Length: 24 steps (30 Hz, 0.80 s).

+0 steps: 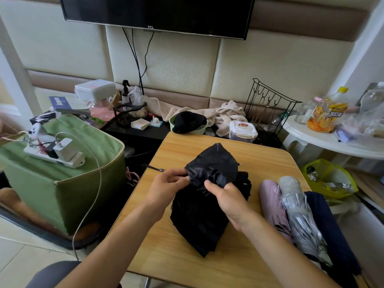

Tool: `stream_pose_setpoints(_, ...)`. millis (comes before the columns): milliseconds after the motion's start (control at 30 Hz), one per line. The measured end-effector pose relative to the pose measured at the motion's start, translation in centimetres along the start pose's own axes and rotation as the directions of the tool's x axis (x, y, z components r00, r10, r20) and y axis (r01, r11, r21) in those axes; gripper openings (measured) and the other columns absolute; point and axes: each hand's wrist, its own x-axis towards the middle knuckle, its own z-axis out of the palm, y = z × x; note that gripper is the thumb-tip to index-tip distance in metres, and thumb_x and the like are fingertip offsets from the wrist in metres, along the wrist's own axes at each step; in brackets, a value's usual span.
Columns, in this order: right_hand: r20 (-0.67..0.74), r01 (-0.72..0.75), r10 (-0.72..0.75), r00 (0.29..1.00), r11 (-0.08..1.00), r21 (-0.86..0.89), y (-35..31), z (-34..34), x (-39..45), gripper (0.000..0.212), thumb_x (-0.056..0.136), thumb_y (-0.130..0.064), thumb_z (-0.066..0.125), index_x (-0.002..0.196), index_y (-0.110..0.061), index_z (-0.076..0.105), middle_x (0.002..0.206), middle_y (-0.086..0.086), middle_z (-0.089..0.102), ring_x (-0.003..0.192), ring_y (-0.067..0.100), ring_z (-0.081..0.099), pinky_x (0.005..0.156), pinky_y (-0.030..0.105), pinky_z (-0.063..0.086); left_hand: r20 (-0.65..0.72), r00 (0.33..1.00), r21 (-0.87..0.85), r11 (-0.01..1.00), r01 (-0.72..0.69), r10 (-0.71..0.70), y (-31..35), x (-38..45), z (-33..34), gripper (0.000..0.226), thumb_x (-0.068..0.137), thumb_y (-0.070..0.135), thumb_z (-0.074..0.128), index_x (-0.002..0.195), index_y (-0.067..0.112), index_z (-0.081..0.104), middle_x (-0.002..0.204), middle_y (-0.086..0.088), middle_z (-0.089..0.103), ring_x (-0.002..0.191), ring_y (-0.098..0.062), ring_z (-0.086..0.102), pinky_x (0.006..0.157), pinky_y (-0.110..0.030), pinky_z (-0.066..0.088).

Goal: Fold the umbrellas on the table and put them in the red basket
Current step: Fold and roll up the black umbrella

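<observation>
Umbrellas lay on the wooden worktop (259,154); the black umbrella (209,196) sat at its centre, canopy crumpled and bunched, its strap (154,168) trailing off the left edge. Left hand (166,189) was at the left side of the canopy, fingers curled with thumb and forefinger pinching a fold of the black fabric; right hand (225,201) gripped the canopy from the right, fingers wrapped into the cloth and thumb pressed on top; both hands were closed on the same umbrella, close together. Beside the right forearm, touching one another, lay a pink umbrella (270,202), a silver umbrella (299,217) and a dark navy umbrella (330,225), all collapsed; the navy one lay at the worktop's right edge. Off the worktop to the left stood a green fabric box (68,183) carrying a power strip (56,157); behind, a green bowl (188,125) held a black cloth. Red basket could not be seen in this view.
</observation>
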Motion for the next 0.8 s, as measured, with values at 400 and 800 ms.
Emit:
stream_pose_setpoints(400,0.155,0.001,-0.030,0.987,0.983,0.183,-0.3,-1.9,-2.8,0.029,0.095,-0.022,0.071,0.124,-0.020,0.072,0.121,-0.002,0.076,0.116,0.014,0.070,0.105,0.033,0.048,0.037,0.997,0.213,0.975,0.063,-0.072,0.5,-1.0,-0.6,0.014,0.104,0.018,0.059,0.105,0.016,0.073,0.102,-0.006,0.073,0.086,-0.015,0.070,0.073,-0.024,0.049)
stream_pose_setpoints(800,0.168,0.052,-0.087,0.982,0.977,0.207,-0.5,-1.2,-2.9,0.026,0.100,-0.023,0.064,0.123,-0.016,0.074,0.125,0.006,0.074,0.121,0.021,0.068,0.117,0.047,0.042,0.153,0.983,0.354,0.924,-0.145,0.096,0.4,-1.3,-1.0,0.020,0.100,0.017,0.065,0.086,0.005,0.073,0.081,-0.014,0.070,0.071,-0.028,0.062,0.068,-0.033,0.047)
